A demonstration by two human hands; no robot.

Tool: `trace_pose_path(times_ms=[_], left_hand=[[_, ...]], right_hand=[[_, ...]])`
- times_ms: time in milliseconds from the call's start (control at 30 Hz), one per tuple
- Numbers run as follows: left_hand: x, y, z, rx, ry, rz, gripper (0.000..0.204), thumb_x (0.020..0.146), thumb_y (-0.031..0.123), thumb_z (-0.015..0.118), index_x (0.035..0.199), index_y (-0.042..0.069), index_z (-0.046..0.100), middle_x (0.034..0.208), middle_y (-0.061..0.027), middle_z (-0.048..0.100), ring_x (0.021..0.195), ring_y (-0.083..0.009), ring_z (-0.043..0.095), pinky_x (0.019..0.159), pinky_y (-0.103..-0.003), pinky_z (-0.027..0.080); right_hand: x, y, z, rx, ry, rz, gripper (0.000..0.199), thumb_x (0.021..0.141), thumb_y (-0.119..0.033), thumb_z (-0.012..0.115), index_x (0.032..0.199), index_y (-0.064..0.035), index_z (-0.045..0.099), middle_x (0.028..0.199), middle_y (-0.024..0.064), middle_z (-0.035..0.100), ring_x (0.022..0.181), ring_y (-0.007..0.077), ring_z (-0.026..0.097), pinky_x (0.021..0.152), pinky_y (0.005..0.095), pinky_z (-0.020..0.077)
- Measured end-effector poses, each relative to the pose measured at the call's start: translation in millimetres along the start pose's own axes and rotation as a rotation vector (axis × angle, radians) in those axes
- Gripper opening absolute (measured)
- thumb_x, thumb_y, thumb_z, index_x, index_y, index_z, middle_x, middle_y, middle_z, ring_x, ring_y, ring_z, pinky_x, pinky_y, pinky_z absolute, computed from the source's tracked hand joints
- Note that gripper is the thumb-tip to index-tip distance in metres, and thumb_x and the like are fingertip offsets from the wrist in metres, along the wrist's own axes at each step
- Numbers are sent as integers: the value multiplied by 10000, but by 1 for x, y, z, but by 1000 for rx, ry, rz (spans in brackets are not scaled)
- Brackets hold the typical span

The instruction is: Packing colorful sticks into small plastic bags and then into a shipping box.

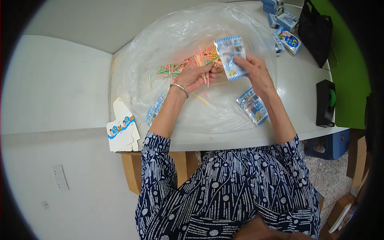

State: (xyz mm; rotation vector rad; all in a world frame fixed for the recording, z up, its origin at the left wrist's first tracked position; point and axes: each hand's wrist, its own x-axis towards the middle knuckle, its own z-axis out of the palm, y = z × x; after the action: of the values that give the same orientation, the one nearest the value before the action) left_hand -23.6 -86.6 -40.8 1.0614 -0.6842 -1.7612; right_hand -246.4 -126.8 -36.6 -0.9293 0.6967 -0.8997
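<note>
My right hand (255,72) holds a small blue-and-white packet (231,57) upright above a clear plastic sheet (160,44). My left hand (197,76) is closed around a bunch of thin coloured sticks (206,77), its fingertips near the packet's lower edge. A loose pile of pink, green and orange sticks (184,64) lies on the sheet just beyond my left hand. A silver bangle (179,88) circles my left wrist.
More blue-and-white packets lie on the sheet at right (253,106) and left (155,109). Folded cartons (123,131) overhang the white table's left corner. Small boxes (285,24), a black bag (316,30) and a black tape dispenser (326,103) stand at far right.
</note>
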Motion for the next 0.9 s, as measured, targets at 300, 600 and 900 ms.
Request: trace_pose_path(times_ms=[300, 600, 900], left_hand=[[8, 16, 3, -45, 45, 253, 190, 898, 151, 619, 993, -1, 557, 850, -92, 614, 799, -215, 649, 735, -354, 567], [-4, 25, 39, -69, -52, 366, 190, 895, 156, 625, 1005, 15, 562, 880, -84, 614, 814, -220, 654, 758, -351, 554], [-20, 15, 60, 25, -79, 343, 168, 939, 215, 566, 989, 54, 562, 870, -50, 614, 865, -210, 661, 755, -315, 538]], right_hand=[[-22, 11, -14, -192, -134, 221, 260, 849, -219, 682, 945, 22, 691, 777, 26, 675, 638, 41, 583, 577, 192, 450], [-24, 17, -19, -79, -320, 312, 223, 841, -197, 696, 901, 17, 694, 773, 33, 676, 645, 44, 594, 576, 187, 456], [-23, 24, -25, -35, -374, 362, 209, 823, -174, 711, 907, 18, 695, 788, 52, 687, 668, 59, 616, 611, 183, 476]])
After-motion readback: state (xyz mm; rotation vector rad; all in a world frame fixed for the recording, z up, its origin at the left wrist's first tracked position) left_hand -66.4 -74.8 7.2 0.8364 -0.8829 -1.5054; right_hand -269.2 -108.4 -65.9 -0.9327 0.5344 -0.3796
